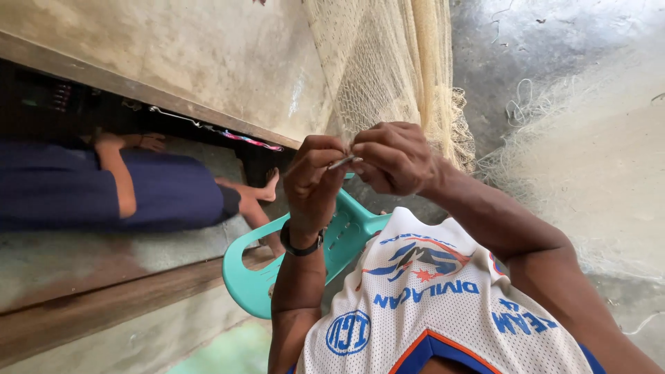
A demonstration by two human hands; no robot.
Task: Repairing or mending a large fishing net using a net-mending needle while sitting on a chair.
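Shirt [443, 298] fills the foreground; above it the needle [344, 163] lies nearly level, tip up toward the right. Left hand [315, 181] and right hand [391, 158] both pinch it. Net [388, 62] hangs just behind, chair [256, 277] edge below, bare floor [596, 159] right.

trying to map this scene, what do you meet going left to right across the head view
person lying in dark blue → teal plastic chair → left hand → small metal piece pinched between both hands → right hand → hanging net → net spread on the floor
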